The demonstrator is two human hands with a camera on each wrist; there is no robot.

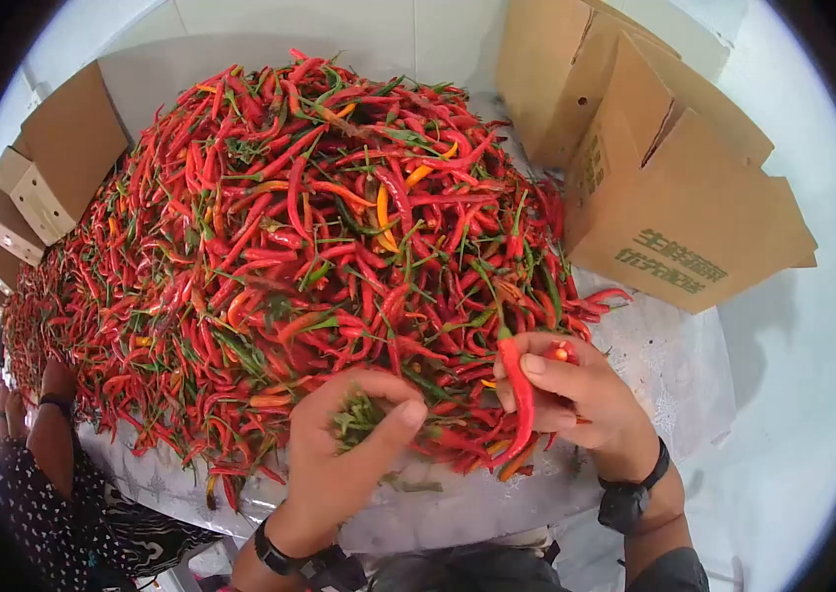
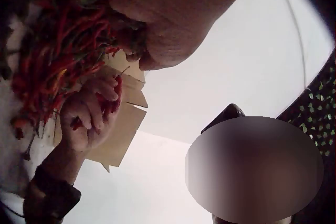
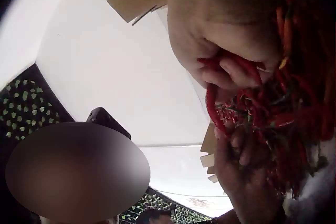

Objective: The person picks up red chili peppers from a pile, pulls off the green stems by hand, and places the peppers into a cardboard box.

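In the head view my right hand (image 1: pixel 596 395) pinches a long red chili pepper (image 1: pixel 519 400) with its green stem upward. More red chilies are gripped in the same palm, with one blunt end (image 1: pixel 562 352) showing beside the thumb; the right wrist view shows a red chili (image 3: pixel 212 106) hanging below the fingers. My left hand (image 1: pixel 327 476) is curled round a small bunch of green stems (image 1: pixel 359 419), its thumb and forefinger close together. Both hands are over the near edge of a large pile of red chilies (image 1: pixel 339 227).
The pile, with some orange and green pods in it, lies on a table with a pale plastic cover (image 1: pixel 675 345). Cardboard boxes (image 1: pixel 684 207) stand at the right, and more boxes (image 1: pixel 68 148) line the left. Another person's arm (image 1: pixel 51 434) reaches to the pile at far left.
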